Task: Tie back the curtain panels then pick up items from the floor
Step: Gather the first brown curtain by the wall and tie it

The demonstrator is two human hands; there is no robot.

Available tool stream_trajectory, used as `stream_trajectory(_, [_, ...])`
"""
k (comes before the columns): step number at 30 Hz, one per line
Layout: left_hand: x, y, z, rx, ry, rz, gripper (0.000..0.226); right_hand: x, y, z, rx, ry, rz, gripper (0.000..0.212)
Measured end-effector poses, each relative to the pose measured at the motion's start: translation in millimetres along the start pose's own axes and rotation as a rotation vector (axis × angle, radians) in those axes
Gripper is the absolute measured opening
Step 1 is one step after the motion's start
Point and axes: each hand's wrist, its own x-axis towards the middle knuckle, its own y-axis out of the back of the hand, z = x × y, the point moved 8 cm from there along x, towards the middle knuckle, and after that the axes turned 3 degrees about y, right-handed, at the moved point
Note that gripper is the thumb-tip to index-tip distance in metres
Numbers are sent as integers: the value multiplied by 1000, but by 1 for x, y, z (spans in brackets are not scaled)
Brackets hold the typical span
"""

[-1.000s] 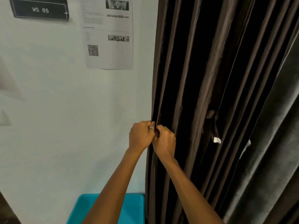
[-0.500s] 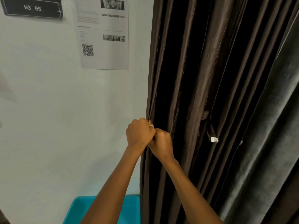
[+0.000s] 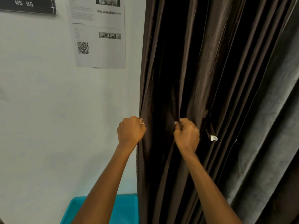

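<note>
Two bare hands are seen from above, both clenched on the brown curtain (image 3: 191, 65). The left hand (image 3: 131, 130) is curled into a fist around the curtain's outer edge, where the cloth meets the white wall (image 3: 40, 110); a thin ring (image 3: 142, 124) is worn on one finger. The right hand (image 3: 186, 135) is closed on a fold further in, with cloth pinched between the thumb and curled fingers. The hands are held apart at about the same height, with dark pleats between them.

The curtain is made of smooth, slightly glossy fabric, gathered into deep lengthwise pleats. Its long axis runs roughly vertically, from the top of the view down past the forearms. Just right of the right hand, a narrow dark strip (image 3: 210, 129) hangs among the folds, ending in a small white tag (image 3: 213, 138). A grey panel (image 3: 267, 126) with a velvety surface is hung beside it on the right.

A printed sheet (image 3: 103, 50) with a QR code and a black sign (image 3: 27, 4) lettered WS 05 are fixed to the wall. A teal plastic bin (image 3: 127, 207) is seen below, beside the curtain's edge and partly hidden by the left forearm.
</note>
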Motion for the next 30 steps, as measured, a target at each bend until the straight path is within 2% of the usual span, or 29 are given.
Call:
stream_trajectory(7, [17,22,-37,19,56,67,49,23,21,48,20,-147,31,10])
stream_trajectory(11, [12,17,-31,-6,30,76,51,10,15,38,64,-107,7,7])
stream_trajectory(15, [-1,1,-1,-16,-40,4,51,-13,-3,-1,132,39,-58,9])
stream_trajectory(18, [-11,-11,23,-69,-90,-42,52,-26,-20,-27,203,79,-122,8])
stream_trajectory(22, [-14,-25,30,-174,-116,-103,48,-38,-36,-45,324,56,-206,7])
stream_trajectory(30, [-14,-33,23,-329,-106,-194,55,-48,-45,-47,407,-3,-207,14])
